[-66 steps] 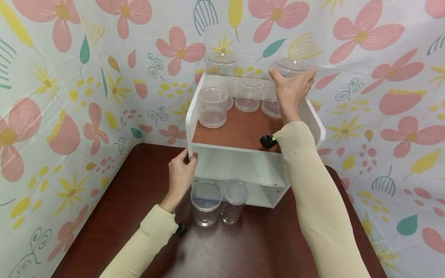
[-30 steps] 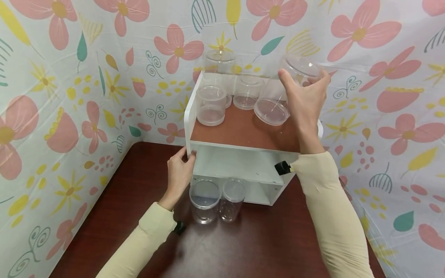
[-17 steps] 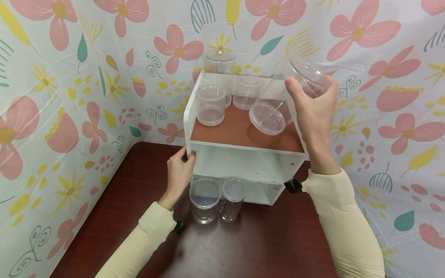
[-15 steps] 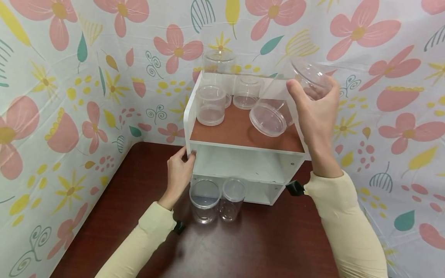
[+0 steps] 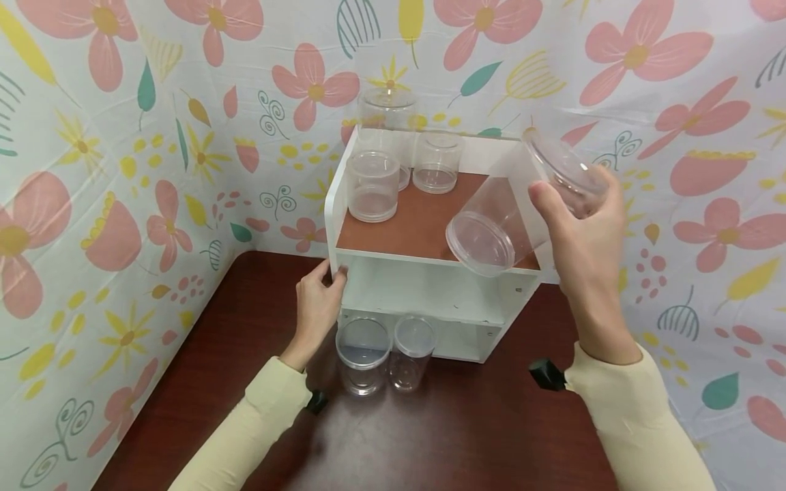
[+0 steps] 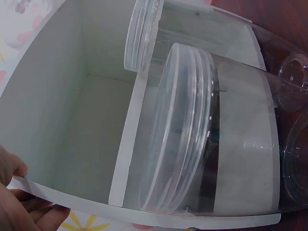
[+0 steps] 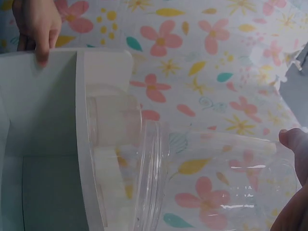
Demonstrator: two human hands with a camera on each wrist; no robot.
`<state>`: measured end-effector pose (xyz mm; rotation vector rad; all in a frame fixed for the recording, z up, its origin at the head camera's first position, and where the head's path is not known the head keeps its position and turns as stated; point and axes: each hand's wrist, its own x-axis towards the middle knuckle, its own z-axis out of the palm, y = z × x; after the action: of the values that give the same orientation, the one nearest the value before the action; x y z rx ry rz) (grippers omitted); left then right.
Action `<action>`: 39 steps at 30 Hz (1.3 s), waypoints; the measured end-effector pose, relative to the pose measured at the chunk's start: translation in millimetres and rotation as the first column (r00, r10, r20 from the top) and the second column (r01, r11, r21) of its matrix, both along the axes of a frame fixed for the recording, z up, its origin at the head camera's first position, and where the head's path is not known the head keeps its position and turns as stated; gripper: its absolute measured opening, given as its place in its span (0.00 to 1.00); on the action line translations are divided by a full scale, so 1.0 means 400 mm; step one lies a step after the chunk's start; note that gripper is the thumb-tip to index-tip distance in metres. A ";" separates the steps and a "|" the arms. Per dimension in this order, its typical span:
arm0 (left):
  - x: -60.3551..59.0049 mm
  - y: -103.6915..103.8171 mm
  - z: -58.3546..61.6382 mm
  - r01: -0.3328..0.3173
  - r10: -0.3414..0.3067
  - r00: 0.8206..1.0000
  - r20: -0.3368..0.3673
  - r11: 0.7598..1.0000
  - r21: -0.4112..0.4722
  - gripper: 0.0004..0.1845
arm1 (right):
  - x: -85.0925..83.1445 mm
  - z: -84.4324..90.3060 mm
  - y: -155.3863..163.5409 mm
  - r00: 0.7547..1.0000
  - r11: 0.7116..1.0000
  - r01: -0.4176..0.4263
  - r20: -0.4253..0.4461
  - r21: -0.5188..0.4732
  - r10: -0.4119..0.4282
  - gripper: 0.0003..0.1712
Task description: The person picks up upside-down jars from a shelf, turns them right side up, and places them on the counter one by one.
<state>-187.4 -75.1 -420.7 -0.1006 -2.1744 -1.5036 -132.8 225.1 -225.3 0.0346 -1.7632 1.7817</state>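
My right hand (image 5: 586, 252) grips a clear plastic jar (image 5: 482, 239) by one end. The jar is tilted, its lidded end pointing down and left, overlapping the front right of the shelf top in the head view. In the right wrist view, the jar's ridged lid (image 7: 150, 178) is beside the shelf top, with fingers at the other end. My left hand (image 5: 318, 300) pinches the left side panel of the small white shelf unit (image 5: 424, 283). Its thumb lies inside the panel's edge, its fingers outside, in the left wrist view.
On the brown shelf top stand a short jar (image 5: 372, 187), another short jar (image 5: 437, 164) and a taller jar (image 5: 388, 109) behind. Two clear jars, one wide (image 5: 364, 361) and one narrower (image 5: 411, 354), stand on the dark table (image 5: 430, 436) before the shelf. A flowered sheet hangs behind.
My right hand has lifted the jar off the back right of the shelf top, tipped it, and brought it toward me and right. My left hand has stayed at the panel.
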 end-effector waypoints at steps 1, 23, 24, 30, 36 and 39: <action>0.000 0.000 0.000 -0.001 0.001 1.000 0.001 1.000 -0.001 0.07 | 0.007 -0.003 0.002 1.000 1.000 -0.004 -0.007 -0.008 0.004 0.35; 0.003 -0.002 0.003 0.007 -0.007 1.000 0.027 1.000 -0.002 0.10 | 0.142 -0.084 0.046 0.991 0.990 -0.119 -0.063 -0.075 0.115 0.30; 0.003 -0.003 0.003 0.008 -0.008 1.000 0.027 1.000 0.000 0.10 | 0.146 -0.091 0.048 0.990 0.989 -0.126 -0.065 -0.078 0.121 0.29; 0.003 -0.003 0.005 0.009 -0.009 1.000 0.029 1.000 -0.003 0.10 | 0.167 -0.126 0.070 0.993 0.988 -0.114 -0.016 -0.107 0.113 0.30; 0.006 -0.004 0.008 0.012 -0.012 0.999 0.042 1.000 0.000 0.10 | 0.183 -0.153 0.091 0.993 0.987 -0.120 -0.009 -0.109 0.120 0.30; 0.007 -0.004 0.009 0.012 -0.012 0.999 0.048 1.000 0.002 0.11 | 0.184 -0.163 0.096 0.986 0.979 -0.163 -0.060 -0.122 0.157 0.29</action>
<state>-184.7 -76.5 -417.3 -0.0781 -2.2137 -1.5300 -59.3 263.4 -290.5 0.1721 -1.6487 1.9864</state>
